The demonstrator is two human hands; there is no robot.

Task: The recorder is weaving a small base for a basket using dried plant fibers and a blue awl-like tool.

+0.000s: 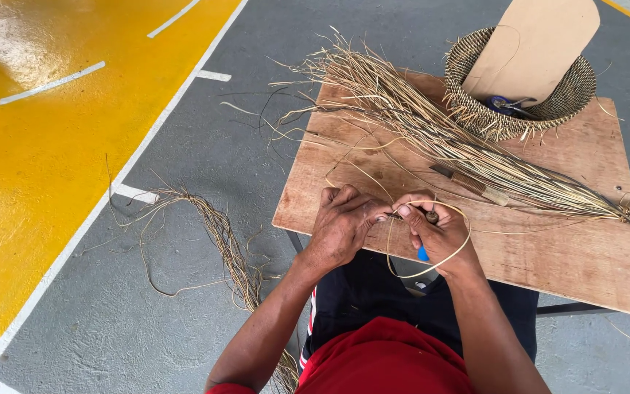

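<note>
My left hand (343, 222) and my right hand (437, 230) meet at the near edge of a wooden board (570, 255). Both pinch a thin pale fibre strand (442, 267) that loops down and round my right wrist. My right hand also grips a small tool with a blue handle (423, 254); its dark tip shows between the fingers. A long bundle of dry fibres (432, 131) lies diagonally across the board just beyond my hands.
A woven basket (475, 109) with a tan card sheet (534, 47) and scissors inside stands at the board's far side. A brown-handled knife (472, 182) lies on the board. Loose fibre scraps (227, 248) trail over the grey floor left of me; yellow painted floor lies further left.
</note>
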